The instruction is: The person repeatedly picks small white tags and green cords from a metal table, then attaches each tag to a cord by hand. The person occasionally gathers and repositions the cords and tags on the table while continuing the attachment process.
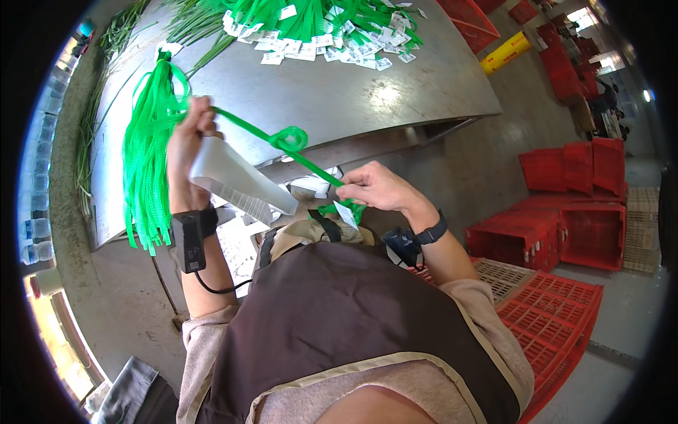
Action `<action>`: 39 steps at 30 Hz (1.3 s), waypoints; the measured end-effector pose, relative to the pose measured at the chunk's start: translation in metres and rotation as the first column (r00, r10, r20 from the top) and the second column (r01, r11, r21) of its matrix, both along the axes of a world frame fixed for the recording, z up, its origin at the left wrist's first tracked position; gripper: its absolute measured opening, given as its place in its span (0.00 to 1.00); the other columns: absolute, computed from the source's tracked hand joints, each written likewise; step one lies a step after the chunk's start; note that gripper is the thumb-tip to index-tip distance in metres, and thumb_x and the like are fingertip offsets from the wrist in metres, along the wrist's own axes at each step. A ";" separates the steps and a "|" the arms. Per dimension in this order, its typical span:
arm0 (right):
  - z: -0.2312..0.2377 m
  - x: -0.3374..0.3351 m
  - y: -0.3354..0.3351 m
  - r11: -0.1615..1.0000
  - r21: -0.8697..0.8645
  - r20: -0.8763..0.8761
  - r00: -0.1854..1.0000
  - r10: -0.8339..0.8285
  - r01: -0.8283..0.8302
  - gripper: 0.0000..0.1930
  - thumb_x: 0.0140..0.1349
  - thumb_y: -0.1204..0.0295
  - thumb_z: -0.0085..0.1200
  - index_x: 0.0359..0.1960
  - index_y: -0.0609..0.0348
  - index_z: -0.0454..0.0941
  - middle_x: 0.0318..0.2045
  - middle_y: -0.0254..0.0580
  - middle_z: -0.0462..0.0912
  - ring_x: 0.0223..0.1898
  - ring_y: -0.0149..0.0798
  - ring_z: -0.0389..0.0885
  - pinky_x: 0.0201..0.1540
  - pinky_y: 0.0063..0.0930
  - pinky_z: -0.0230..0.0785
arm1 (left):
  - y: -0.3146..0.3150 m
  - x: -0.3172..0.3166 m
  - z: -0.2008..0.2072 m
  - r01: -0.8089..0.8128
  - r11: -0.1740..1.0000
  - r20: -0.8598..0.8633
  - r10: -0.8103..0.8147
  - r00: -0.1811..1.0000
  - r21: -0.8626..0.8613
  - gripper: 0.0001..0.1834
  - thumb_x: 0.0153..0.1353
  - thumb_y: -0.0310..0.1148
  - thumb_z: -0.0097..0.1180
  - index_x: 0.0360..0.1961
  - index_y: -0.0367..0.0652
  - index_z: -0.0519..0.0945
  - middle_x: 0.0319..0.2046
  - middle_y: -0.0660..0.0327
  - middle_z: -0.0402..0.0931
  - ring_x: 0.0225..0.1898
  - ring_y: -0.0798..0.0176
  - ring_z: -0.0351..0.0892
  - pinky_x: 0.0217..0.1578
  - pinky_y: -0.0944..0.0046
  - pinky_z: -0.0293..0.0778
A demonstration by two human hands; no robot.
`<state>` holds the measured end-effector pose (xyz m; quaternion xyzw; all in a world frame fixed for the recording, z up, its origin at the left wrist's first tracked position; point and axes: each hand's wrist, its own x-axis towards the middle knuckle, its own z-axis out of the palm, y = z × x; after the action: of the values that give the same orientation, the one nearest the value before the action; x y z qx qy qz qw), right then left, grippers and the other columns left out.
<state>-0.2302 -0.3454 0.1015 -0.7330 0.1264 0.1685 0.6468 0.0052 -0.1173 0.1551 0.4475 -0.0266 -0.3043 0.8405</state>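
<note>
Heaped strips (pixel 282 25): white-tagged, done I'd say, at the worktop's (pixel 304 99) far side.
Hanging bundle (pixel 147 162): apparently waiting, over the worktop's left edge.
Green strip (pixel 244 125): mid-work, stretched across the worktop's near edge.
Left hand (pixel 189 131): raised, gripping strip, white sheet (pixel 244 180) against it.
Right hand (pixel 378 187): lower, pinching strip.

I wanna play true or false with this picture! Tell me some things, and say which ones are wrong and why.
1. A green strip stretches between the left hand and right hand. True.
2. The left wrist is bare. False: a black device is strapped on it.
3. The metal table bears a pile of green strips with white tags. True.
4. The apron is yellow. False: it's dark brown.
5. Red crates stand on the picture's right. True.
</note>
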 end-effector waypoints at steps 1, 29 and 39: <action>0.000 -0.004 -0.006 0.998 -0.064 0.004 1.000 0.018 -0.018 0.11 0.60 0.66 0.55 0.29 0.63 0.78 0.16 0.25 0.71 0.18 0.19 0.64 0.19 0.17 0.56 | 0.013 0.015 -0.001 -0.126 0.992 0.047 0.125 0.991 0.022 0.10 0.68 0.40 0.44 0.32 0.49 0.71 0.17 0.75 0.60 0.17 0.77 0.59 0.20 0.76 0.58; 0.021 0.036 0.025 0.789 0.593 -0.113 0.987 -0.114 0.159 0.11 0.63 0.65 0.52 0.31 0.62 0.77 0.18 0.23 0.69 0.14 0.14 0.55 0.14 0.12 0.38 | -0.039 -0.082 0.009 -0.030 0.819 0.818 -0.568 0.090 0.573 0.25 0.53 0.21 0.51 0.55 0.43 0.70 0.39 0.52 0.79 0.38 0.44 0.77 0.37 0.57 0.72; 0.013 0.012 -0.015 0.906 0.383 -0.040 0.983 -0.182 0.183 0.11 0.58 0.72 0.57 0.38 0.67 0.77 0.24 0.32 0.76 0.25 0.24 0.71 0.28 0.16 0.63 | -0.018 -0.042 -0.034 0.002 0.459 0.448 -0.867 0.219 0.888 0.13 0.59 0.32 0.45 0.28 0.31 0.76 0.23 0.47 0.76 0.28 0.50 0.77 0.32 0.56 0.69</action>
<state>-0.2179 -0.3602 0.1144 -0.5765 0.1599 0.1301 0.7907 -0.0366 -0.1357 0.1209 0.7932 -0.4881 -0.2487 0.2660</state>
